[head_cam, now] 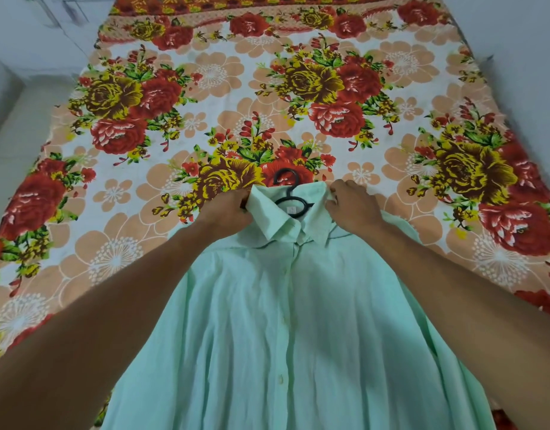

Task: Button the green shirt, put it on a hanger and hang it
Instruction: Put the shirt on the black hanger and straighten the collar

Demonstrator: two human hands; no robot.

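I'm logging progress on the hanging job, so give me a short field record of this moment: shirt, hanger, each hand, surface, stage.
shirt: light green fabric shirt, lying front-up, placket closed where visible
hanger: black plastic hanger inside the neck, hook poking out past the collar
left: left hand, grip on the collar's left side
right: right hand, pinches the collar's right side
surface: red, yellow and peach floral bedsheet
stage: on the hanger, not yet hung
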